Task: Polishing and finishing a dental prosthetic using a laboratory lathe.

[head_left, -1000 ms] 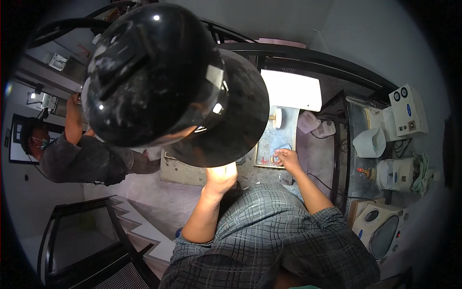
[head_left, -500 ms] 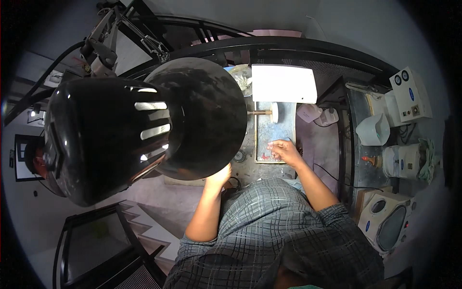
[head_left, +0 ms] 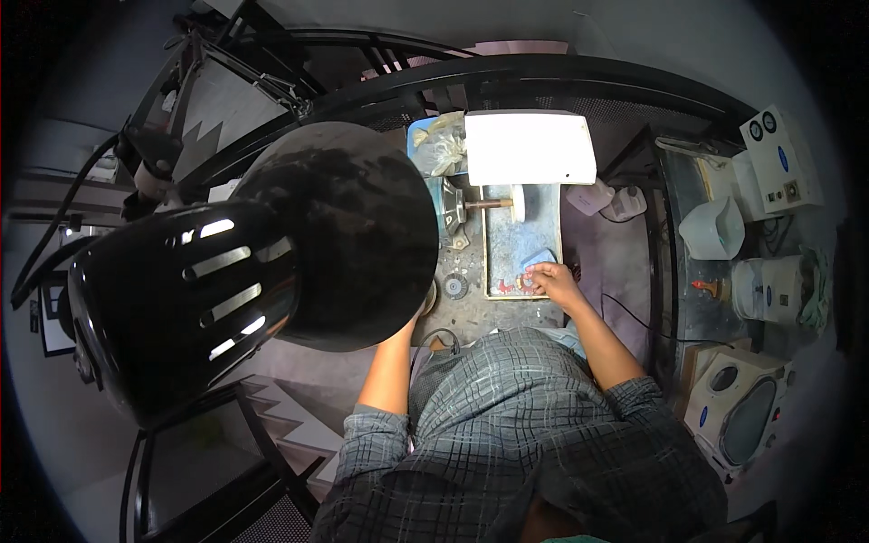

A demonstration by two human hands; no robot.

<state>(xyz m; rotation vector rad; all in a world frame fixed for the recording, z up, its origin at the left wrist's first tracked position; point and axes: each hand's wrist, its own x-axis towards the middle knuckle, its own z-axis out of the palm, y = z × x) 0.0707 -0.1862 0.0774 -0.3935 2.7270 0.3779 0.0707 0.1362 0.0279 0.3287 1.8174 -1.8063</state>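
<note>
Fingertips (head_left: 536, 271) low over small pieces in a shallow metal tray (head_left: 501, 242)

Right hand (head_left: 556, 281) reaches into the lower right of the tray, at the centre-right of the frame, with its fingers bent and the tips drawn close together. Whether they grip a piece or only touch one, I cannot tell. Small red pieces (head_left: 504, 287) lie at the tray's lower end, just left of the fingertips, and a flat blue piece (head_left: 539, 258) lies just above them.

Left hand (head_left: 420, 316) is almost wholly hidden by the black lampshade (head_left: 353, 244), left of centre; its grasp cannot be made out. A dark round wheel (head_left: 455, 287) rests on the grey bench (head_left: 471, 315) between the two hands.

Over the upper part of the tray stands a white polishing wheel (head_left: 518, 204) on a brown spindle (head_left: 489, 204), which runs from a teal motor (head_left: 446, 206) partly behind the lampshade. A white panel (head_left: 529, 149) sits above the wheel.

The step in hand looks like picking up or sorting the small pieces, rather than working at the wheel, which no hand touches. The next move seems to call for a light, exact pinch on one piece, and a lift kept clear of the wheel above.
</note>
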